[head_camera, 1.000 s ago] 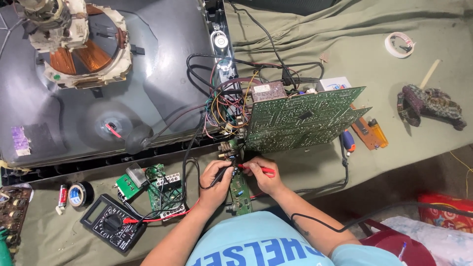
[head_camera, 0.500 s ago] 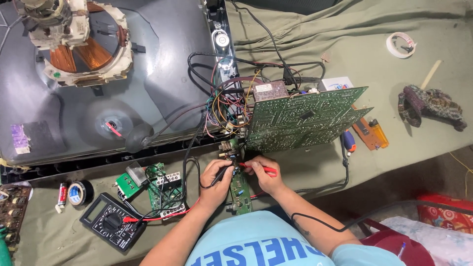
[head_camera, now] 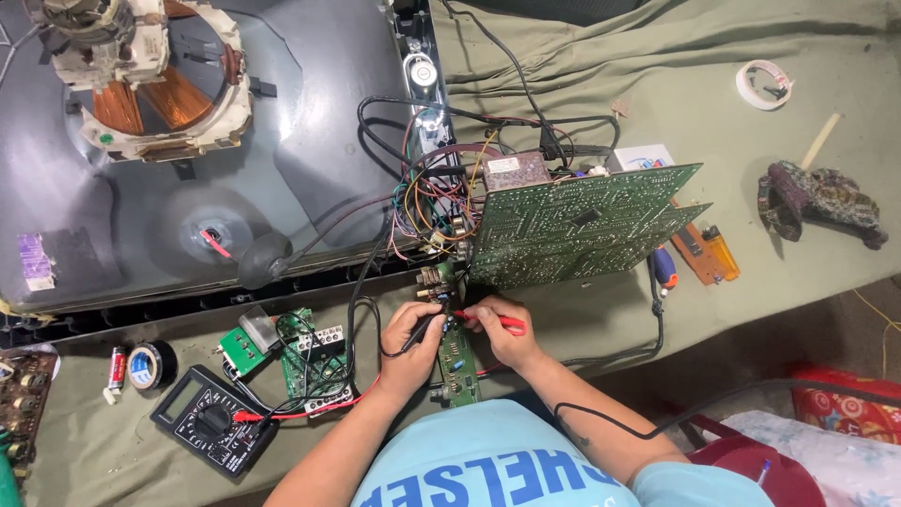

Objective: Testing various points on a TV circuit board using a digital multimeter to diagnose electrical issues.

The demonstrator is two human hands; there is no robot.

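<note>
Your hands [head_camera: 460, 333] hide the probe tips and much of the small board [head_camera: 457, 366]; the tube [head_camera: 188, 141] runs off-frame.

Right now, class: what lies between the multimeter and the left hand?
In the head view, a small green circuit board lies between the multimeter and the left hand, crossed by red and black leads.

Left hand [head_camera: 410, 340] with black probe [head_camera: 422, 329], right hand [head_camera: 500, 330] with red probe [head_camera: 496, 322], over small circuit board [head_camera: 457, 361]
</note>
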